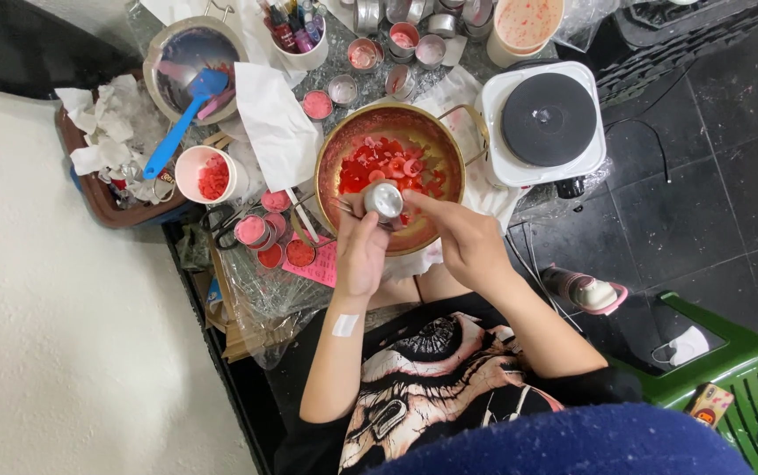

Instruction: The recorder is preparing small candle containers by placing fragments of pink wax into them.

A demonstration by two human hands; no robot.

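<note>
A small round metal tin (384,200) is held between both hands over the near rim of a brass pot (335,149). My left hand (359,251) grips the tin from below and also holds a thin metal tool whose tip pokes out to the left. My right hand (462,239) pinches the tin from the right side. Inside the pot lie red liquid and several red and pink wax pieces (388,165). A white plaster is stuck on my left forearm.
A white electric hot plate (548,120) stands right of the pot. A white cup of red bits (209,176), a pan with a blue spatula (187,107), several small tins with pink wax (264,230), a cup of bottles (298,35), and a green plastic stool (739,374) surround me.
</note>
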